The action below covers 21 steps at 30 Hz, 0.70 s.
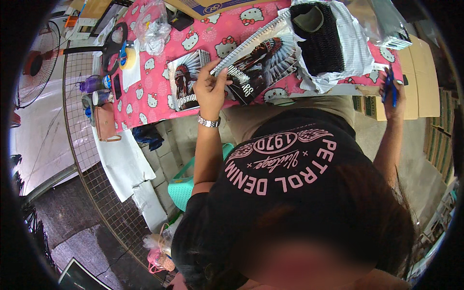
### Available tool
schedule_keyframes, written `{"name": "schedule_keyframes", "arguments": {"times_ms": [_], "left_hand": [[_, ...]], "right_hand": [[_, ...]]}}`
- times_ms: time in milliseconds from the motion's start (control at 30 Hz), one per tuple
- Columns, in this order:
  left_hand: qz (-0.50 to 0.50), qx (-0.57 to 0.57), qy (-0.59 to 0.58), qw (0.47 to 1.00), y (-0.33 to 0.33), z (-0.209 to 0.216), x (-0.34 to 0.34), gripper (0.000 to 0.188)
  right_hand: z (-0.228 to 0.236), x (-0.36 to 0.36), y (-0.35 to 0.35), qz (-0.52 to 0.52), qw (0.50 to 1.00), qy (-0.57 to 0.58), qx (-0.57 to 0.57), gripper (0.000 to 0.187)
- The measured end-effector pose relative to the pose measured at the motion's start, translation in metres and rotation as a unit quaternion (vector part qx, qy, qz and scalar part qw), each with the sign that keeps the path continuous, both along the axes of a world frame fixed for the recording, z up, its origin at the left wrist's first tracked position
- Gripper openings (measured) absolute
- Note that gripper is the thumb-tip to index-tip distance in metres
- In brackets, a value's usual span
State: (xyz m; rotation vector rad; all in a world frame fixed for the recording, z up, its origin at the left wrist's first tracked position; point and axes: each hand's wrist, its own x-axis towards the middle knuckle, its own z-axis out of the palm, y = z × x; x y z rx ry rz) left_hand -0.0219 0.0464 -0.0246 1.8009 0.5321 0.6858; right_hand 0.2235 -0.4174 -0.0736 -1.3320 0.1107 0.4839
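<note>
Held in the left hand (211, 92): spiral notebook (268, 60), black and grey-white cover, white lettering, feathered-headdress figure with red touches. Immediately left of that grip: second notebook (186, 79), likewise black, white and red. Beneath and around the grip: tablecloth (130, 107), pink, patterned with white cartoon cats in red bows. Right of the grip: black textured item (325, 50) on white paper (360, 50), finely grey-lined. Held in the right hand (395, 105): tool (390, 89), blue. Just below the left grip: watch (209, 122), silver. Between the two grips, nearer the body: shirt (299, 212), black with pink print.
</note>
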Motion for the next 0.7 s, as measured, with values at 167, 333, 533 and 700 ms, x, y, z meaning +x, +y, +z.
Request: {"name": "schedule_keyframes", "arguments": {"times_ms": [167,333,533,700], "left_hand": [[0.009,-0.028,-0.004,1.0,0.002,-0.013,-0.005,0.024],[0.045,0.021,-0.003,0.999,-0.009,-0.009,-0.007,0.02],[0.07,0.109,-0.023,0.991,-0.013,-0.016,-0.007,0.026],[0.087,0.167,-0.014,0.982,-0.014,-0.014,-0.004,0.019]], "right_hand": [[0.049,-0.075,0.174,0.248,0.939,-0.237,0.031,0.057],[0.067,-0.119,0.272,0.391,0.789,-0.473,-0.031,0.06],[0.075,-0.134,0.295,0.386,0.738,-0.547,-0.086,0.058],[0.074,-0.132,0.296,0.436,0.79,-0.426,-0.061,0.049]]}}
